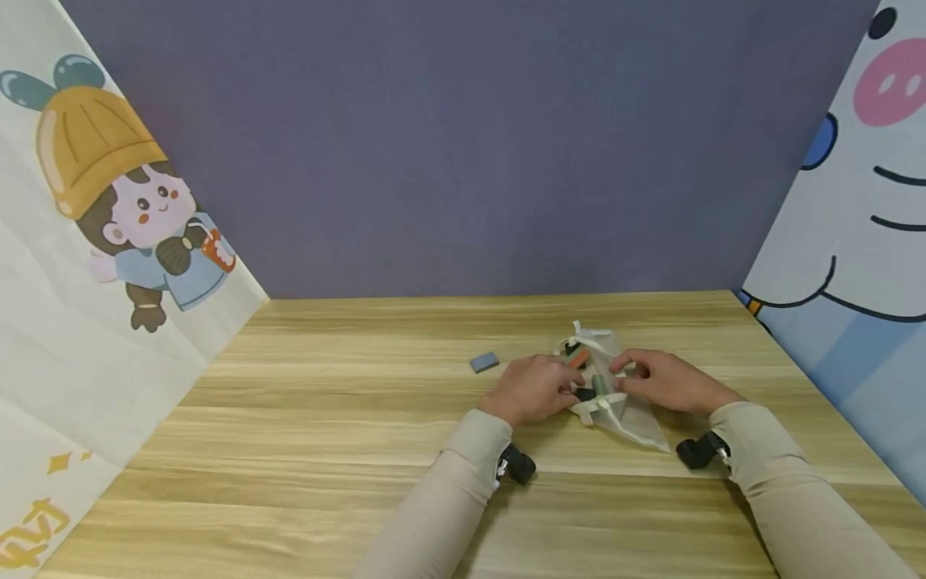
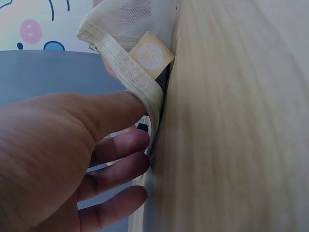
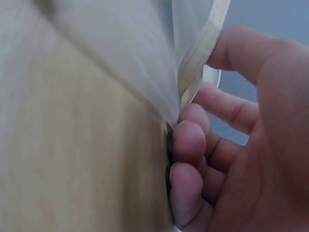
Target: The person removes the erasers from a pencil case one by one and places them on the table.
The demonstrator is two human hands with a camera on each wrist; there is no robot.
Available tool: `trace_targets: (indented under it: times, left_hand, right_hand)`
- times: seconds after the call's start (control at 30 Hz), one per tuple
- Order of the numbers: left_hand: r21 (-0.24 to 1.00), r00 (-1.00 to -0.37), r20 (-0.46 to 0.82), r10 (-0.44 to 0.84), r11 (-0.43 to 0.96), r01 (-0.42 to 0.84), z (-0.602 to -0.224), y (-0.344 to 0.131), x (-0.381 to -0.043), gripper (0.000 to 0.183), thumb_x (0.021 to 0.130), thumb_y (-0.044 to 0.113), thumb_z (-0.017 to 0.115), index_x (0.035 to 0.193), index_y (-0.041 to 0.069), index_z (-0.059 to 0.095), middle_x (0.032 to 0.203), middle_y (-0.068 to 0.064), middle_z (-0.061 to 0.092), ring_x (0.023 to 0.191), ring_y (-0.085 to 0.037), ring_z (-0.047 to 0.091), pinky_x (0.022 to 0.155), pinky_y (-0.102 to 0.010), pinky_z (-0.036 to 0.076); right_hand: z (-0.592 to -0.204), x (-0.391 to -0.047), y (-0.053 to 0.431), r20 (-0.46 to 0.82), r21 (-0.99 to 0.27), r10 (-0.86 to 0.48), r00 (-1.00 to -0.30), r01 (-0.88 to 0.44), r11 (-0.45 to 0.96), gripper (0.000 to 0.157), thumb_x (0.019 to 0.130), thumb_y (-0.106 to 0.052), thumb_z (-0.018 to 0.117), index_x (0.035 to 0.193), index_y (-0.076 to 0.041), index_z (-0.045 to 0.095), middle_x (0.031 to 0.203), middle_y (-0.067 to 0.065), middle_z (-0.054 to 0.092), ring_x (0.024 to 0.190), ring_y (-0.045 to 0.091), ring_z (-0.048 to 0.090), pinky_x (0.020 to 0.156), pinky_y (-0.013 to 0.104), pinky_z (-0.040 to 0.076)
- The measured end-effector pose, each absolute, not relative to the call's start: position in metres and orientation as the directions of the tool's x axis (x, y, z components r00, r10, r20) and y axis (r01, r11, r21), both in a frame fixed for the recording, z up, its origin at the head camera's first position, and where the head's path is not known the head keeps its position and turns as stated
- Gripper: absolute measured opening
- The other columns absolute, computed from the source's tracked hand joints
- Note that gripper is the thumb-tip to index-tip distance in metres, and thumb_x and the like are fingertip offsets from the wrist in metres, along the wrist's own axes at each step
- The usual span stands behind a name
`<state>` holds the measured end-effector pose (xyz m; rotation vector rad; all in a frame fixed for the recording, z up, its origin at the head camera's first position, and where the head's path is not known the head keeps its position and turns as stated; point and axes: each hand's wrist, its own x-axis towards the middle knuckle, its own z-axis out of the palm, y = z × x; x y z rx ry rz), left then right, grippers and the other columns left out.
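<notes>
A cream mesh bag (image 1: 637, 422) with pale fabric trim lies on the wooden table, its mouth facing left. Inside it show an orange block (image 1: 579, 358), a green block (image 1: 598, 384) and a dark block (image 1: 584, 394). My left hand (image 1: 534, 388) reaches into the mouth, fingertips beside the dark block. In the left wrist view its thumb passes behind the trim (image 2: 135, 79), near a tan square piece (image 2: 151, 55) with a round mark; I cannot tell whether it pinches anything. My right hand (image 1: 669, 381) pinches the far-right edge of the mouth, at the trim (image 3: 195, 63).
A small blue-grey block (image 1: 484, 363) lies on the table (image 1: 325, 434) to the left of the bag. A dark grey panel (image 1: 463, 153) stands behind the table, with cartoon-printed sheets (image 1: 94, 338) at the sides. Both wrists carry black camera mounts (image 1: 518, 465).
</notes>
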<state>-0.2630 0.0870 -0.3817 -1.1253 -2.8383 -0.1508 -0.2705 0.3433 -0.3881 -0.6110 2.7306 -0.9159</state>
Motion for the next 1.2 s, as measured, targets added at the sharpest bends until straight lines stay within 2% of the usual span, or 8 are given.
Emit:
trace_targets:
  times: [0.23, 0.37, 0.5, 0.73, 0.93, 1.2]
  left_hand:
    - [0.047, -0.709, 0.081, 0.701, 0.708, 0.705, -0.3792, 0.0893, -0.2625, 0.035, 0.097, 0.035, 0.067, 0.133, 0.035, 0.066, 0.123, 0.014, 0.065, 0.101, -0.006, 0.061, 0.079, -0.026, 0.05]
    - [0.096, -0.708, 0.091, 0.701, 0.701, 0.707, -0.3806, 0.0893, -0.264, 0.036, 0.096, 0.031, 0.069, 0.132, 0.033, 0.067, 0.126, 0.016, 0.065, 0.1, -0.005, 0.061, 0.08, -0.024, 0.05]
    - [0.154, -0.702, 0.119, 0.703, 0.685, 0.712, -0.3827, 0.0882, -0.2661, 0.031, 0.095, 0.026, 0.071, 0.125, 0.032, 0.071, 0.118, 0.017, 0.067, 0.09, -0.001, 0.059, 0.073, -0.021, 0.047]
    - [0.238, -0.685, 0.121, 0.718, 0.649, 0.723, -0.3837, 0.088, -0.2683, 0.025, 0.094, 0.021, 0.072, 0.118, 0.028, 0.074, 0.111, 0.016, 0.068, 0.089, 0.0, 0.057, 0.074, -0.019, 0.045]
    - [0.277, -0.66, 0.1, 0.744, 0.617, 0.737, -0.3829, 0.0887, -0.2696, 0.025, 0.096, 0.018, 0.07, 0.12, 0.023, 0.074, 0.101, 0.012, 0.068, 0.083, 0.001, 0.056, 0.074, -0.016, 0.044]
    - [0.267, -0.667, 0.028, 0.745, 0.637, 0.723, -0.3814, 0.0881, -0.2678, 0.028, 0.098, 0.018, 0.067, 0.125, 0.026, 0.072, 0.091, 0.015, 0.065, 0.076, 0.002, 0.055, 0.068, -0.017, 0.044]
  right_hand:
    - [-0.3863, -0.2699, 0.3427, -0.053, -0.616, -0.443, -0.895, -0.32, 0.72, 0.035, 0.1, -0.032, 0.063, 0.126, -0.008, 0.063, 0.084, 0.004, 0.057, 0.064, 0.02, 0.046, 0.056, 0.032, 0.038]
    - [-0.3857, -0.2698, 0.3423, -0.051, -0.617, -0.446, -0.894, -0.323, 0.717, 0.035, 0.1, -0.031, 0.063, 0.126, -0.008, 0.063, 0.082, 0.004, 0.056, 0.063, 0.02, 0.045, 0.055, 0.031, 0.037]
    - [-0.3862, -0.2709, 0.3427, -0.045, -0.617, -0.45, -0.892, -0.329, 0.715, 0.034, 0.1, -0.031, 0.063, 0.125, -0.008, 0.063, 0.082, 0.004, 0.057, 0.063, 0.019, 0.046, 0.056, 0.031, 0.037]
    - [-0.3884, -0.2724, 0.3435, -0.038, -0.617, -0.454, -0.89, -0.337, 0.711, 0.032, 0.1, -0.03, 0.063, 0.124, -0.009, 0.063, 0.081, 0.003, 0.056, 0.063, 0.019, 0.046, 0.056, 0.031, 0.037]
    - [-0.3871, -0.2719, 0.3426, -0.035, -0.605, -0.447, -0.894, -0.337, 0.721, 0.031, 0.1, -0.03, 0.063, 0.124, -0.009, 0.064, 0.081, 0.003, 0.055, 0.063, 0.019, 0.045, 0.056, 0.031, 0.037]
    - [-0.3875, -0.2704, 0.3417, -0.038, -0.607, -0.443, -0.896, -0.332, 0.722, 0.032, 0.1, -0.032, 0.063, 0.124, -0.01, 0.064, 0.08, 0.003, 0.055, 0.063, 0.019, 0.045, 0.056, 0.031, 0.037]
